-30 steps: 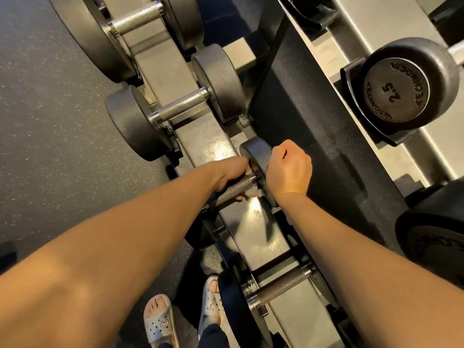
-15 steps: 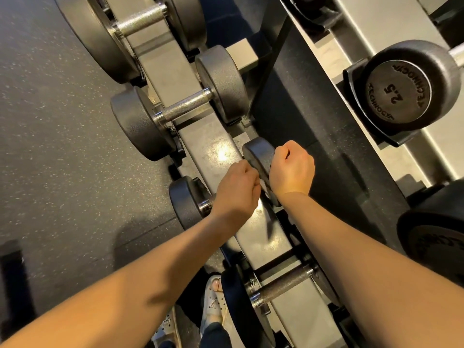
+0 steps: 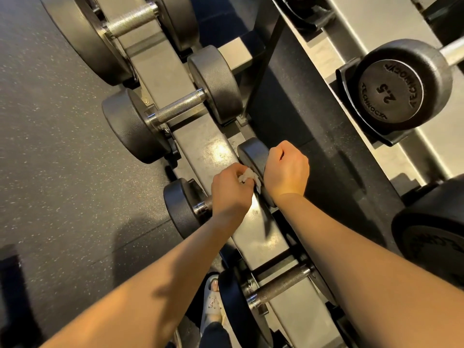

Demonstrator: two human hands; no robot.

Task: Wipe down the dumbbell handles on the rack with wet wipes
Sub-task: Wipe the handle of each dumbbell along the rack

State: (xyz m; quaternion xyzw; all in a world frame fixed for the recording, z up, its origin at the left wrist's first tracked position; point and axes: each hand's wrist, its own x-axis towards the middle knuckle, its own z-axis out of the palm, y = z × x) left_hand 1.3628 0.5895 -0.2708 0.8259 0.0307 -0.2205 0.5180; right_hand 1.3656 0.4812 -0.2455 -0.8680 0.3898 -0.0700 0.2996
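A small black dumbbell lies across the grey rack [image 3: 213, 146], its left head [image 3: 179, 207] bare and its right head [image 3: 251, 153] partly behind my hands. My left hand [image 3: 229, 189] grips a crumpled white wet wipe [image 3: 247, 175] around the handle's right end, close to the right head. Only a short chrome stub of the handle [image 3: 204, 205] shows beside my wrist. My right hand [image 3: 286, 169] is a closed fist resting against the right head, with nothing seen inside it.
More dumbbells sit on the same rack: one just beyond [image 3: 180, 108], a larger one at the top [image 3: 130, 20], one nearer me [image 3: 281, 285]. A dumbbell marked 2.5 [image 3: 391, 94] sits on the upper shelf at right. My sandalled foot [image 3: 212, 300] stands on the speckled floor [image 3: 62, 146].
My left hand has slid right along the handle toward the right head, uncovering the left head; the white wipe now shows at my fingers. My right fist has stayed put.
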